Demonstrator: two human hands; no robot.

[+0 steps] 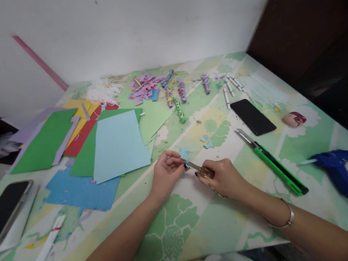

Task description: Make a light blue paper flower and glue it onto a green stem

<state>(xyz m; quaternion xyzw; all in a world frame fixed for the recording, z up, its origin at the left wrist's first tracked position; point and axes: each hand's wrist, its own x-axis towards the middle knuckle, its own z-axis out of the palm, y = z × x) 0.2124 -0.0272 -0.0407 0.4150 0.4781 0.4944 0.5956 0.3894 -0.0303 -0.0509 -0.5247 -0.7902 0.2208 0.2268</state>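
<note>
My right hand (224, 177) is closed around the handles of a small pair of scissors (197, 168), whose blades point left. My left hand (168, 171) pinches a small piece of light blue paper (183, 154) at the blade tips. The fingers partly cover that piece, so its full outline is hidden. Just beyond the hands, a few small light blue paper cutouts (206, 141) lie on the tablecloth. Closest to my left hand is a stack of coloured sheets with a light blue sheet (120, 143) on top.
To the right are a green box cutter (280, 170) with its blade out, a black phone (253, 116) and a blue glue gun (337, 169). Farther back lie decorated paper rolls (182, 91), a paper scrap pile (145, 87) and markers (226, 97). Another phone (5, 214) rests at left.
</note>
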